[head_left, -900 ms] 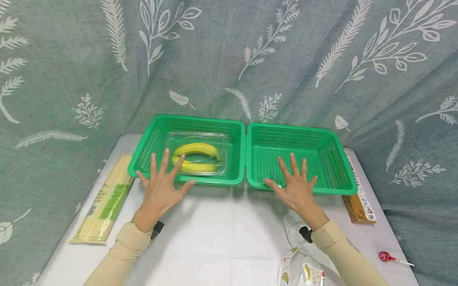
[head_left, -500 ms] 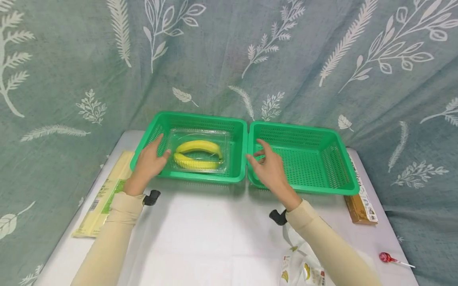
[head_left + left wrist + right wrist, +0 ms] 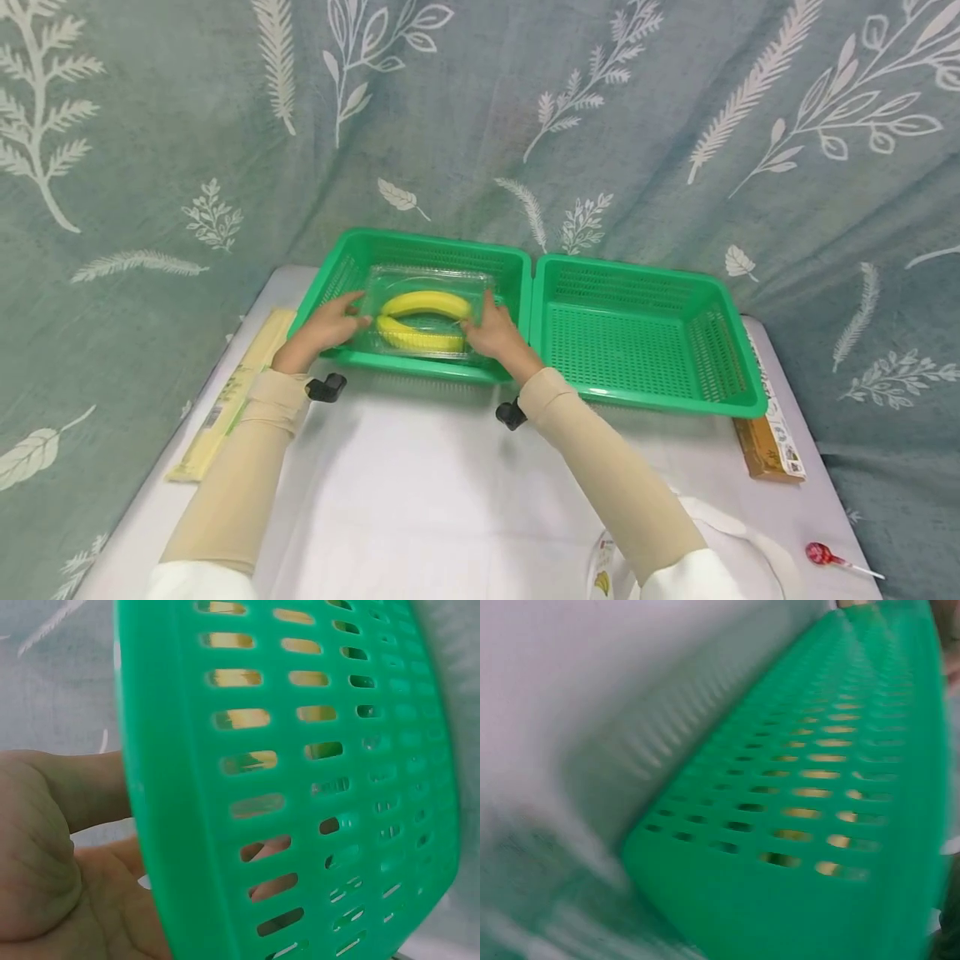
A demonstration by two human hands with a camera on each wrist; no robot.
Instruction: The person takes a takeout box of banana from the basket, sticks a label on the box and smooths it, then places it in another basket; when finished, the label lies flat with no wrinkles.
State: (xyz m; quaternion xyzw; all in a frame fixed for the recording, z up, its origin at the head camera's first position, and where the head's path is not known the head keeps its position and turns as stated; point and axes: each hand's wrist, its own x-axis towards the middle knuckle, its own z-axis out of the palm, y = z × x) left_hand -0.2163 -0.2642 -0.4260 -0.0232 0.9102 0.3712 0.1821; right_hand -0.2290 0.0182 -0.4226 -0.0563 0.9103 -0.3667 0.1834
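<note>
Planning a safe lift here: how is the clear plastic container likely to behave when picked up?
The clear plastic container probably flexes a little, since its see-through walls look thin. Its glossy surface may feel slippery. The two bananas inside leave room around them, so they might slide if it tilts.

Bananas (image 3: 426, 302) are yellow, baskets (image 3: 420, 367) green, the grey-green curtain (image 3: 450, 108) white-leafed.
</note>
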